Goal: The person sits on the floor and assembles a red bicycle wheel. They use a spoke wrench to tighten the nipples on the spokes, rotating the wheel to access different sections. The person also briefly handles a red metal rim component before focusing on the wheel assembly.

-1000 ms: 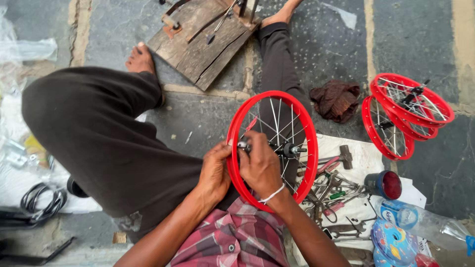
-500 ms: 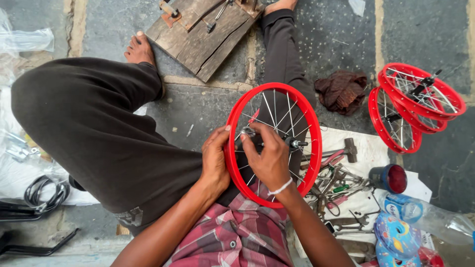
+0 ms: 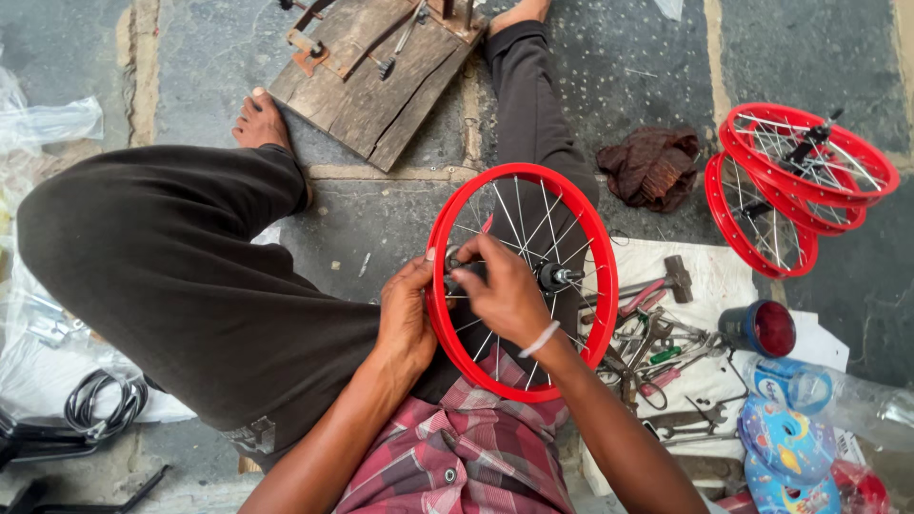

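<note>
Seated on the stone floor (image 3: 381,238), with a red spoked wheel (image 3: 447,333) stood on its edge in the lap, between the legs, probably so as to bring the hub (image 3: 552,277) close and level with both hands. Left hand (image 3: 405,319) cupped against the rim from outside, fingers curled toward the hub end, steadying. Right hand (image 3: 505,290) reaching through the spokes, fingers closed around something small at the axle; not possible to tell what. Tools spread on a white cloth (image 3: 724,276) to the right, finished red wheels (image 3: 800,181) stacked beyond, within reach.

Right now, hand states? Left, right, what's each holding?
Left hand: closed on the rim of the red spoked bicycle wheel.
Right hand: fingers pinched at the wheel's hub; what they hold cannot be told.
</note>
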